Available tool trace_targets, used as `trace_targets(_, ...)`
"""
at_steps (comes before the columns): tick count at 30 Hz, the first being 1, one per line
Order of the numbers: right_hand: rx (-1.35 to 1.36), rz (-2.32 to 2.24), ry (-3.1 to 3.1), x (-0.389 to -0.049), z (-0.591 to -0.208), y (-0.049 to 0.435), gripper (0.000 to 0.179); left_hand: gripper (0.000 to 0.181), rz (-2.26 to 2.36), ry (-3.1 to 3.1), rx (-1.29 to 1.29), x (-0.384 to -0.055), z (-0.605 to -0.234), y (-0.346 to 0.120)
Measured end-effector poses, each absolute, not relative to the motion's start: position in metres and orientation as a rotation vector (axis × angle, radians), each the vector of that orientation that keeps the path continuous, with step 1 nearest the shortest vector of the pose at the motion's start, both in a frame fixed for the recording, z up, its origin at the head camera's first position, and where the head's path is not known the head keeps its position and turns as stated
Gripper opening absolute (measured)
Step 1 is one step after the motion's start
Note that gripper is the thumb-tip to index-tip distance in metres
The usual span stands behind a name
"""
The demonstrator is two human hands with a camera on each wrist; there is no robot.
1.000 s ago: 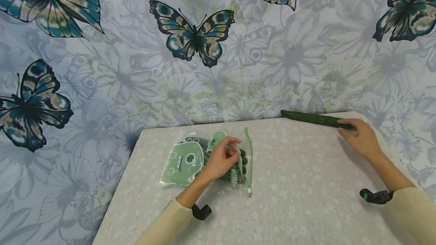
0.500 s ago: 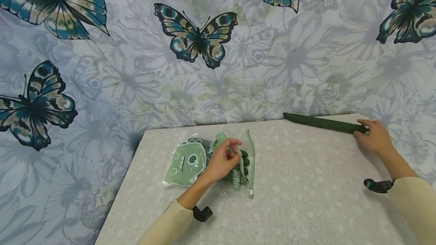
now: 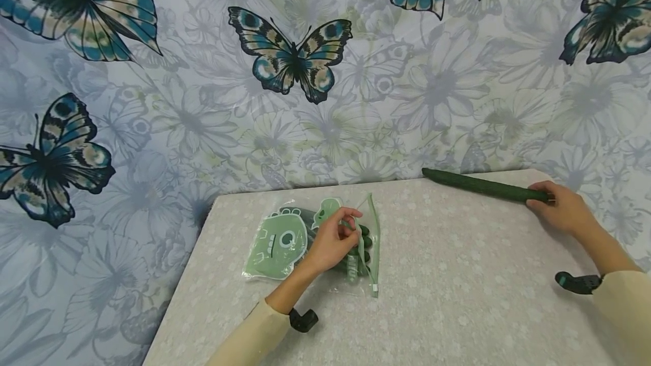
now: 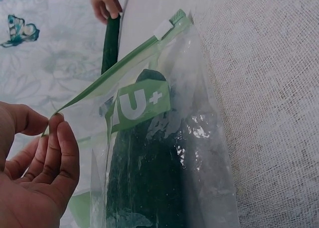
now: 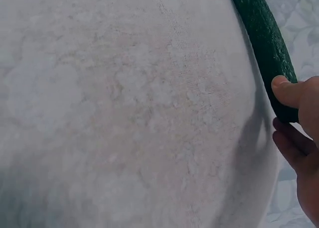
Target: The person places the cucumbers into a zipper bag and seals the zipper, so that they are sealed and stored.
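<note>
A clear zip bag with a green cartoon print and a green slider strip lies on the left half of the table. Several dark green cucumbers are inside it. My left hand reaches over the bag and pinches the green strip at its mouth between thumb and fingers, as the left wrist view shows. Another long cucumber lies along the table's back edge at the right. My right hand grips its right end, thumb on the near side and fingers behind.
A pale patterned cloth covers the table. Directly behind it rises a wall covering printed with flowers and butterflies. Table corners show at the back left and back right.
My right hand has shifted right along the cucumber to its right end, leaving more of it in sight. My left hand keeps its pinch on the bag.
</note>
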State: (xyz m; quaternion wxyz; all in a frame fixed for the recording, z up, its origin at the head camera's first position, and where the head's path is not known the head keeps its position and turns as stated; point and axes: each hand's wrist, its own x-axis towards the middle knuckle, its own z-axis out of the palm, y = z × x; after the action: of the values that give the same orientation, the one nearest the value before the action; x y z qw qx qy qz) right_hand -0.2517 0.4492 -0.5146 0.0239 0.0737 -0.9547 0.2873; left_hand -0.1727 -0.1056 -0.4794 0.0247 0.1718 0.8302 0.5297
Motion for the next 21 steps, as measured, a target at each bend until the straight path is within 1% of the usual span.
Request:
trace_targets(4, 0.259, 0.972, -2.882, -0.240, -0.506, 0.446, 0.044, 0.035, 1.660, 2.553, 0.538, -0.169, -0.479, -0.108)
trace_targets(9, 0.075, 1.176, -2.831, -0.219, -0.494, 0.433, 0.051, 0.035, 1.673, 2.554, 0.538, -0.168, -0.479, -0.110)
trace_targets(11, 0.000, 1.336, -2.778, -0.213, -0.490, 0.428, 0.052, 0.035, 1.674, 2.550, 0.540, -0.169, -0.479, -0.110)
trace_targets(13, -0.031, 1.614, -2.629, -0.208, -0.487, 0.422, 0.049, 0.035, 1.673, 2.548, 0.536, -0.169, -0.479, -0.110)
trace_targets(15, -0.007, 1.960, -2.364, -0.204, -0.485, 0.415, 0.045, 0.035, 1.675, 2.550, 0.532, -0.169, -0.479, -0.110)
trace_targets(17, 0.048, 2.204, -2.108, -0.202, -0.484, 0.409, 0.042, 0.035, 1.675, 2.556, 0.530, -0.169, -0.478, -0.109)
trace_targets(19, 0.086, 2.370, -1.910, -0.200, -0.482, 0.403, 0.041, 0.035, 1.672, 2.564, 0.531, -0.169, -0.478, -0.108)
trace_targets(21, 0.099, 2.409, -1.859, -0.198, -0.481, 0.399, 0.040, 0.035, 1.671, 2.567, 0.530, -0.168, -0.477, -0.108)
